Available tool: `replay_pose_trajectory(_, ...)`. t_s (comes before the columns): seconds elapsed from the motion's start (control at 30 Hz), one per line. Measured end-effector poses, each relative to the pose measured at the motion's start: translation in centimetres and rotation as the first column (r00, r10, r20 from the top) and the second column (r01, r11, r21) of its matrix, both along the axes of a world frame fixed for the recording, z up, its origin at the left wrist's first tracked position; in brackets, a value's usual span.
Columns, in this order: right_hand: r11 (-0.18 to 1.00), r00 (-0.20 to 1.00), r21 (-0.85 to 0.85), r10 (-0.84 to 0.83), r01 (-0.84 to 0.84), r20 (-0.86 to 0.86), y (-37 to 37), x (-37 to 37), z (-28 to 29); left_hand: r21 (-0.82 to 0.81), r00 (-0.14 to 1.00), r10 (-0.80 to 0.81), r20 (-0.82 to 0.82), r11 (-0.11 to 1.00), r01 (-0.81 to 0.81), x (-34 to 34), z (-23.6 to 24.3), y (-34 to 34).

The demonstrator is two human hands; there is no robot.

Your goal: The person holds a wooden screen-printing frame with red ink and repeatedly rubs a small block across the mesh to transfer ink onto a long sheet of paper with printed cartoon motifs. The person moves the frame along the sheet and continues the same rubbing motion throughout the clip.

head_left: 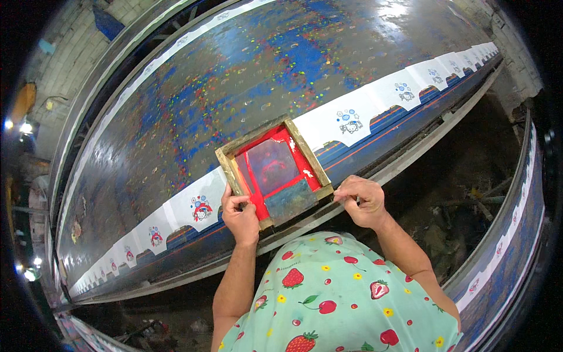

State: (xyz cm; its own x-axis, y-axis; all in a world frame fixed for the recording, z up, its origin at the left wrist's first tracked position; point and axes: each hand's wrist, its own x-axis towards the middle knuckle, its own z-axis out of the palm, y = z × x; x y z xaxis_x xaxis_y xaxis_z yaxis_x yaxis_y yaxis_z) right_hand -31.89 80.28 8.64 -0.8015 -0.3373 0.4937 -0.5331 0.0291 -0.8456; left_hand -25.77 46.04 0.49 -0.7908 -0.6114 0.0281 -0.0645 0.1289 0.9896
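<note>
- Paint-spotted, the long dark printing table stretches far past me.
- On its near edge sits a small wooden frame with a red screen.
- My left hand grips its left corner.
- My right hand pinches its right corner.
- White cloth pieces with cartoon prints line both sides.

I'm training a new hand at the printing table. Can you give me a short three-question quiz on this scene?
1. True or false: both hands grip the wooden screen frame.
2. What colour is the ink around the frame's mesh?
3. The white pieces lie: A) stacked in one pile, B) in a row along the table's near edge, C) on the floor.

Key:
1. True: the left hand holds the near-left corner and the right hand the near-right corner.
2. Red.
3. B, along the long table.
</note>
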Motion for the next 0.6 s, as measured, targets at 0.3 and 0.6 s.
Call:
replay_pose_trajectory(0.3, 0.999, 0.994, -0.038, -0.008, 0.004, -0.107, -1.8, -0.6, 0.9, 0.135, 1.000, 0.011, -0.024, 0.991, -0.008, -0.1, 0.6, 0.5)
replay_pose_trajectory(0.6, 0.888, 0.940, 0.453, 0.217, -0.077, -0.264, -6.0, 0.0, 2.5, 0.035, 0.998, 0.003, -0.059, 0.999, 0.000, -0.3, 0.5, 1.2)
